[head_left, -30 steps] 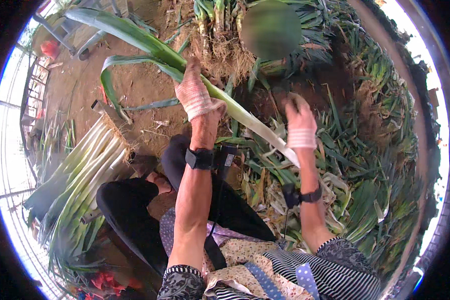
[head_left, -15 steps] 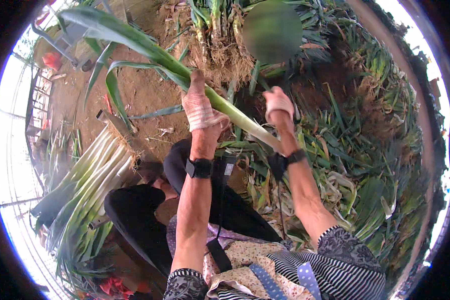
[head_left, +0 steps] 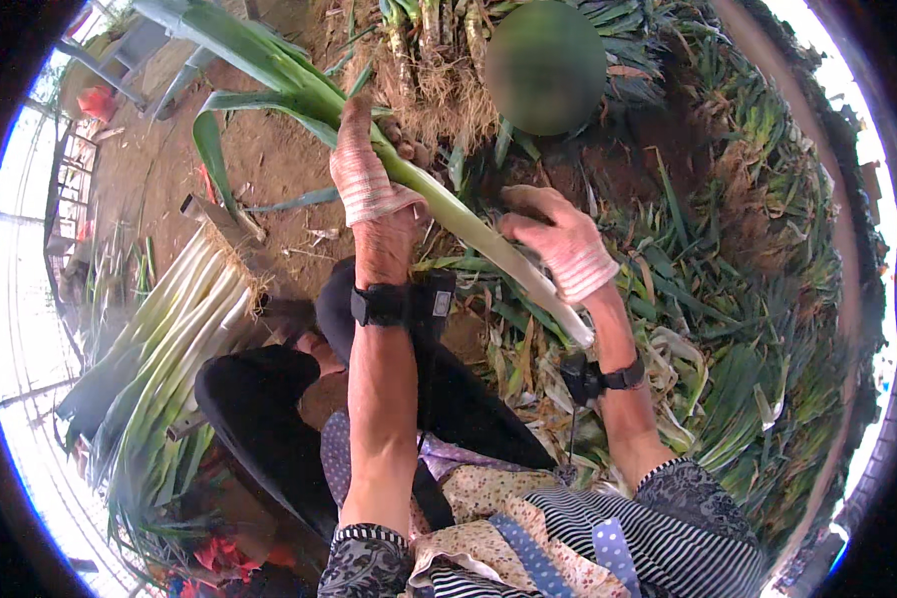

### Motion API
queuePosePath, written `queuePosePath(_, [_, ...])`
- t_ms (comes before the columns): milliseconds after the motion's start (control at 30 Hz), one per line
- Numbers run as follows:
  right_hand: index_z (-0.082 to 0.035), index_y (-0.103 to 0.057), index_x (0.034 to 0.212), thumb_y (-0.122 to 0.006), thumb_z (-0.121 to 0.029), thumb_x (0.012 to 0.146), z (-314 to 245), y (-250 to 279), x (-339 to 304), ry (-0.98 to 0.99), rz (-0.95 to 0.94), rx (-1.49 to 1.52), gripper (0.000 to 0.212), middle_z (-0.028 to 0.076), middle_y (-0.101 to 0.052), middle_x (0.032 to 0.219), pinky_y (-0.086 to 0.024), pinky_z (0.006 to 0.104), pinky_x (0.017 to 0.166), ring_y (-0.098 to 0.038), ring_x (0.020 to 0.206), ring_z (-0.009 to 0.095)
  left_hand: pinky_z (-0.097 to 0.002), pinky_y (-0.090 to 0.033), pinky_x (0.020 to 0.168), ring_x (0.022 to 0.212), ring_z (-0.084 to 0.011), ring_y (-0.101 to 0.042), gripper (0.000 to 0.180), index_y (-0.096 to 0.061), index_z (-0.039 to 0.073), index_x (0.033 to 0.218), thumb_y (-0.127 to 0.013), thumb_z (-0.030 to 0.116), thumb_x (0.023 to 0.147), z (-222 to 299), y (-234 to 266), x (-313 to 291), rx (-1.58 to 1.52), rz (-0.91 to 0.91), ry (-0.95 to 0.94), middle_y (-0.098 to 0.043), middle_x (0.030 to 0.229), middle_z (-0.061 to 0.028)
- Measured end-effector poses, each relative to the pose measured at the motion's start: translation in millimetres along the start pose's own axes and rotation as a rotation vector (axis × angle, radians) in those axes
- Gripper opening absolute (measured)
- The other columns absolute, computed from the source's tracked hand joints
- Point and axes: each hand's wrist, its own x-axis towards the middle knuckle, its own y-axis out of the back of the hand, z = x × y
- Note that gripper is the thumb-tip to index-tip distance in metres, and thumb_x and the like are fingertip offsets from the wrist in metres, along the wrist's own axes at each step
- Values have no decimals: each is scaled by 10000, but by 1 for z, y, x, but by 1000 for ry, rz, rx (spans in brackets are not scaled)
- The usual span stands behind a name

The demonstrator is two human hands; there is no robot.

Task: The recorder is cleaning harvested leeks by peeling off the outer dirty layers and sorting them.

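Note:
My left hand (head_left: 369,171), in a striped glove with bare fingertips, is closed around a long leek (head_left: 468,227). The leek slants from its green leaves at the upper left down to its pale, trimmed end by my right wrist. My right hand (head_left: 565,241), gloved the same way, is beside the white shaft. Its fingers are apart and point left toward the shaft; whether they touch it I cannot tell.
On the left, a bundle of cleaned leeks (head_left: 174,334) lies across a metal frame (head_left: 224,229). Untrimmed leeks with roots (head_left: 444,90) stand at the back. Stripped leaves (head_left: 728,349) cover the right side. A red scrap (head_left: 97,103) lies far left.
My right hand has come back toward me and its fingers have spread beside the shaft. My left hand has moved slightly left and up with the leek, whose pale end now shows.

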Motion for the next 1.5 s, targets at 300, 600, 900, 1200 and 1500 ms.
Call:
queuePosePath(300, [-14,-625,838,-683,-161,710,-19,-22,-13,-459,-55,557,203,67,-627,800,-461,251,698,-591,733,130,-268,-362,390,422,-123,-423,303,-492,94,720,-679,331,745,-1,2,5,-162,-14,-40,-457,562,-4])
queuePosePath(600, [21,-580,821,-644,-74,741,-5,24,-101,-674,-153,982,140,61,-604,724,-439,238,583,-542,642,102,-297,-386,394,422,-154,-447,294,-524,98,766,-689,337,723,0,5,12,4,80,-104,-464,560,-20])
queuePosePath(900, [-11,-637,891,-684,-219,703,9,22,-152,-1006,-401,26,285,84,-615,751,-448,235,663,-568,700,112,-322,-408,447,471,-168,-483,327,-544,59,794,-691,328,681,0,14,16,109,96,-305,-469,610,-33])
queuePosePath(1200, [-100,-588,1071,-655,-398,683,92,19,-261,-1145,-615,-464,494,158,-600,1002,-449,405,817,-573,943,328,-324,-455,487,502,-165,-500,325,-541,83,818,-710,321,676,7,18,28,96,33,-389,-480,609,-28])
queuePosePath(1500, [-100,-531,1154,-714,-307,655,30,4,-152,-620,-75,-393,570,125,-565,1040,-450,382,817,-548,980,297,-318,-441,482,507,-161,-486,338,-525,113,824,-693,383,709,5,31,37,7,-64,-322,-494,616,-17])
